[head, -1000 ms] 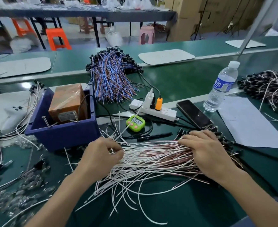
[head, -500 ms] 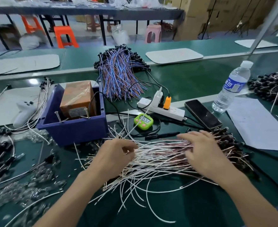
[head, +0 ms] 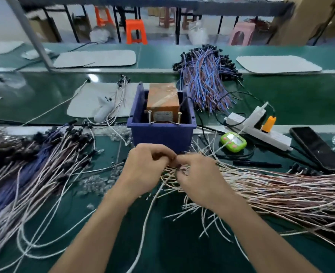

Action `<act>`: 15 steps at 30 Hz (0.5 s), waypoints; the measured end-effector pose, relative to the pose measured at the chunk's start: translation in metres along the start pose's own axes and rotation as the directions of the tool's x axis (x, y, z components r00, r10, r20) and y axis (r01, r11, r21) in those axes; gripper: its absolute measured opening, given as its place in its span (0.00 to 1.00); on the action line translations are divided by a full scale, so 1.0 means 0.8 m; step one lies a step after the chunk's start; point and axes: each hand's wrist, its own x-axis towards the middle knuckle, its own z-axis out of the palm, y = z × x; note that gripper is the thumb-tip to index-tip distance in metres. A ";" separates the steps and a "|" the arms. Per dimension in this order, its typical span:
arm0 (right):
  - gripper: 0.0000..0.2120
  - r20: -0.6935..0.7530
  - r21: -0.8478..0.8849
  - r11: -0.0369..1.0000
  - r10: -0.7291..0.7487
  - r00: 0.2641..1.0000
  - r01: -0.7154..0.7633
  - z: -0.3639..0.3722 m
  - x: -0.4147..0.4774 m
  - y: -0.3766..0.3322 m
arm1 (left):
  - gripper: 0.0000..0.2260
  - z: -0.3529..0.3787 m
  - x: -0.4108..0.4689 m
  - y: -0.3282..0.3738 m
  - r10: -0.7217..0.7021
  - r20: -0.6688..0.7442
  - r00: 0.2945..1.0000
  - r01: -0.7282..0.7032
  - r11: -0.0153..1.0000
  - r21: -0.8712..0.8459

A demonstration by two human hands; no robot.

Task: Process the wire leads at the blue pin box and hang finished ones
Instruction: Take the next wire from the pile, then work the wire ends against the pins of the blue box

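Noted: left hand (head: 147, 170) and right hand (head: 200, 180) both had fingers curled tight, tips meeting and pinching the ends of the wire leads (head: 271, 194); blur hid which strand. Forearms came in from the near edge of the desk (head: 172, 243), knuckles up. The leads, white and reddish, fanned from the hands toward the right edge. I logged the blue pin box (head: 162, 134) just behind the fingertips, mid-desk, an orange block (head: 162, 97) inside.
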 end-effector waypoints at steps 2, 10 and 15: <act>0.14 0.052 -0.013 1.000 -0.021 0.998 0.022 0.019 0.021 -0.029 | 0.18 -0.031 -0.011 -0.021 -0.047 -0.088 0.995 0.047 0.999 -0.002; 0.17 0.231 -0.012 0.992 -0.120 0.966 0.126 0.122 0.096 -0.133 | 0.12 -0.145 -0.058 -0.112 -0.213 -0.420 0.882 0.308 0.935 0.173; 0.29 0.322 -0.156 0.970 -0.129 0.938 0.186 0.164 0.130 -0.172 | 0.10 -0.183 -0.079 -0.147 -0.294 -0.508 0.810 0.477 0.834 0.278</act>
